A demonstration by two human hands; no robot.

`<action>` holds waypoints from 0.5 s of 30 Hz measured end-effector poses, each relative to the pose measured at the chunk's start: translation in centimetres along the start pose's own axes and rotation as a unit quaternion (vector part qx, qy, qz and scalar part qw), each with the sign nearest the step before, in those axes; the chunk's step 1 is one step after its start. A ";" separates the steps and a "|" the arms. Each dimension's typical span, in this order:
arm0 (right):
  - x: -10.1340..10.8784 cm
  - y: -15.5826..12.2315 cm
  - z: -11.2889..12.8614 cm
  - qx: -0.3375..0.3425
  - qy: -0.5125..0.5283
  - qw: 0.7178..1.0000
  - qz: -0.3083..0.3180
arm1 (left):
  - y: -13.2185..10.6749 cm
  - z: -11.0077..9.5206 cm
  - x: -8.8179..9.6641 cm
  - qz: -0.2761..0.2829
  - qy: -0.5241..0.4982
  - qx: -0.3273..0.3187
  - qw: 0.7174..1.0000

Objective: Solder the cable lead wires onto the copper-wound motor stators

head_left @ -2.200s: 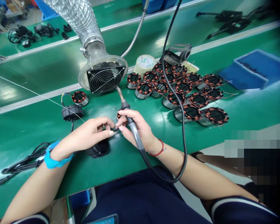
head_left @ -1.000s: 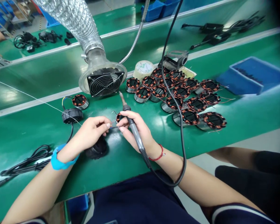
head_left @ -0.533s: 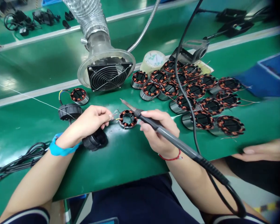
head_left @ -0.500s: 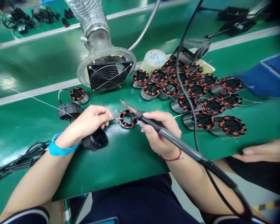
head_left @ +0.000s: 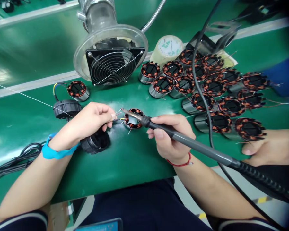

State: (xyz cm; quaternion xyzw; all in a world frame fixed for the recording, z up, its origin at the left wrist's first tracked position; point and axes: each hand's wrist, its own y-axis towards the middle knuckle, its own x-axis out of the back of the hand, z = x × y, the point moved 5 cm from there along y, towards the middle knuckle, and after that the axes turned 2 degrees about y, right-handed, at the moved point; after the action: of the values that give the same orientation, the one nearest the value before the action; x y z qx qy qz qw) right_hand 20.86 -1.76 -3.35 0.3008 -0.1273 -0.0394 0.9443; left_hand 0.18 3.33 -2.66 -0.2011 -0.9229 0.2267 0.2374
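Observation:
My left hand pinches thin wires between thumb and fingers, just left of a motor stator with copper windings that lies on the green bench. A yellow and black lead runs from the stator toward those fingers. In my right hand is a soldering iron, gripped like a pen. Its tip reaches across the stator to the wire ends; whether it touches them I cannot tell. Under my left wrist sits a black plastic housing, and a ribbed black part stands behind that forearm.
Several wound stators stand grouped at right, with another person's hand beside the nearest. A fume extractor hangs behind the work. Tape rolls stand at the back. One stator and coiled black cable are at left.
The soldering iron's tip has come down and left to the wire ends by my left hand. The other person's hand has moved up to the stators. The view has shifted closer.

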 end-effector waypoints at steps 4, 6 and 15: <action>-0.2 0.0 0.1 0.006 0.007 1.000 0.013 | -0.1 -0.2 0.0 0.000 -0.006 0.001 1.000; -0.3 0.0 0.2 0.008 0.007 1.000 0.022 | -0.1 -0.2 0.0 -0.002 -0.007 0.001 1.000; -0.1 0.1 0.2 0.007 0.006 1.000 0.016 | 0.0 -0.1 0.1 -0.003 -0.023 -0.012 1.000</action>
State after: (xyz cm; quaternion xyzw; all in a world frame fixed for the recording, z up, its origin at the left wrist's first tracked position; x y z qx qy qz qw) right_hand 20.68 -1.79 -3.22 0.3057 -0.1271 -0.0220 0.9433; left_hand 0.16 3.39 -2.58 -0.1960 -0.9314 0.2195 0.2143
